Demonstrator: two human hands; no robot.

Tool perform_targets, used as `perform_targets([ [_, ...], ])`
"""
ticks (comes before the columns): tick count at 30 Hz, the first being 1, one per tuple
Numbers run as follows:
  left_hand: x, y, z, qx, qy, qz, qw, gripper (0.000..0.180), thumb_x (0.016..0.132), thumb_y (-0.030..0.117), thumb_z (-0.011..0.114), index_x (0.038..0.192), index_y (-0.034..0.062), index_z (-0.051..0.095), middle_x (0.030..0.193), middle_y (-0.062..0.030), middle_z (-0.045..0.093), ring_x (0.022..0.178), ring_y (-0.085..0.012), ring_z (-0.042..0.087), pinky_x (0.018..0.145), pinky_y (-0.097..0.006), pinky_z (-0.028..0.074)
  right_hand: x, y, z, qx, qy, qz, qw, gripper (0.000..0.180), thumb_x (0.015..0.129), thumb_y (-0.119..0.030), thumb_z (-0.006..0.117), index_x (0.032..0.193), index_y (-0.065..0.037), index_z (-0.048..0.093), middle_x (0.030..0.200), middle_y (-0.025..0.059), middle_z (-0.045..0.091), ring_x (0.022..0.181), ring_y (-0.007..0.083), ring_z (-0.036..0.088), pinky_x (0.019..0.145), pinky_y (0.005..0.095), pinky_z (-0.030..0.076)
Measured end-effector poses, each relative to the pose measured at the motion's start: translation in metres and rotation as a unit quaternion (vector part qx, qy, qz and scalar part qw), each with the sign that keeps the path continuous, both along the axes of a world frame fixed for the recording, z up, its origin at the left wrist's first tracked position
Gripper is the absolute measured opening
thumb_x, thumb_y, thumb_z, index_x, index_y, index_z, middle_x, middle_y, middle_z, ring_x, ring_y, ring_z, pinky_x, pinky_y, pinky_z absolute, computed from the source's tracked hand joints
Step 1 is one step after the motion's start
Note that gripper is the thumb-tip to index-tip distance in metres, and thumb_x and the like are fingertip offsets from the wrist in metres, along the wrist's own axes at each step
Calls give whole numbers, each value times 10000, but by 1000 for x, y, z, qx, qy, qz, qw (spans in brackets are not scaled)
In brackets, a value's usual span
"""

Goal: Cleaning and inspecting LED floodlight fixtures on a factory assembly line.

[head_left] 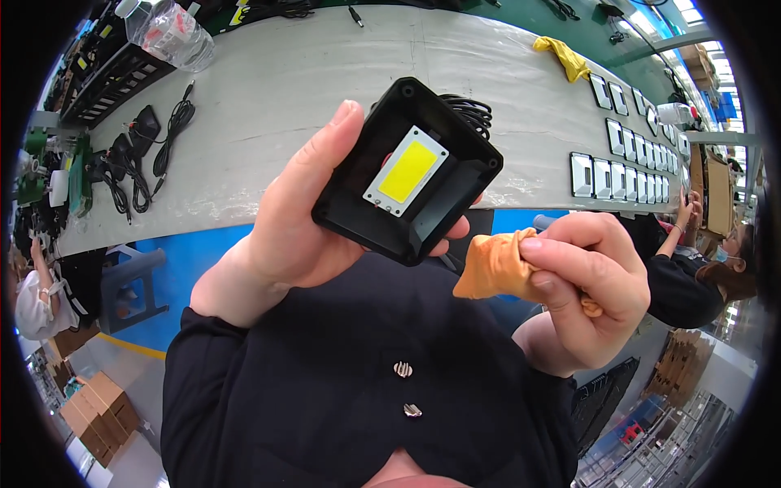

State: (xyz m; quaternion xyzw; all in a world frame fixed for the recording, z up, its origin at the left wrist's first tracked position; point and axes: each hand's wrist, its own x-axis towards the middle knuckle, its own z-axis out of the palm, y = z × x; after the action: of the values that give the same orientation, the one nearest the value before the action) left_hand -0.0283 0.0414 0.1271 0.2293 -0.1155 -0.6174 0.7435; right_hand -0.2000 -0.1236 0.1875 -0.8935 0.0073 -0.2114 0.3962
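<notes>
Left hand (297, 215) raised at centre, palm turned toward the camera, thumb stretched up along one edge of what it holds, fingers (457, 232) wrapped behind and showing at the opposite lower edge. Left forearm in a dark sleeve, running down from the wrist. Right hand (590, 285) just beside and below that grip, curled into a loose fist, thumb pressed over the index finger in a pinch, wrist bent inward.

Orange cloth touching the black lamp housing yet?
Cannot tell. In the head view the orange cloth in the right hand meets the black lamp housing edge; overlap hides any gap.
</notes>
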Motion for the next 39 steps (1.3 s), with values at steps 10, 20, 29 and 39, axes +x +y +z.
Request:
perform_targets([
  [10,-18,-7,3,31,-134,86,987,624,1014,443,224,1396,-28,371,1343,-160,501,1230,-250,509,1062,-384,378,57,31,-22,-208,-122,-17,970,296,639,41,726,931,4,689,918,89,598,740,211,591,617,268,480],
  [20,1,-10,-2,59,-89,-34,994,632,1009,482,236,1414,12,358,1279,-239,538,1006,-321,641,846,-394,543,3,-2,-5,8,10,118,993,208,666,26,659,862,-24,709,859,104,621,719,182,578,601,263,436],
  [29,-10,-70,9,157,-416,-372,815,858,738,301,813,1364,27,294,1163,-117,550,1093,-180,510,959,-301,390,-27,-30,-55,158,60,8,986,374,749,77,565,1097,-11,667,1060,133,616,949,221,620,765,318,506],
  [39,-51,-183,10,51,-581,-402,706,808,867,422,665,1442,70,220,1214,-113,474,1017,-186,556,919,-311,428,-121,-69,-92,329,109,-131,929,275,851,-19,619,1124,15,623,951,74,655,884,120,612,782,264,498],
])
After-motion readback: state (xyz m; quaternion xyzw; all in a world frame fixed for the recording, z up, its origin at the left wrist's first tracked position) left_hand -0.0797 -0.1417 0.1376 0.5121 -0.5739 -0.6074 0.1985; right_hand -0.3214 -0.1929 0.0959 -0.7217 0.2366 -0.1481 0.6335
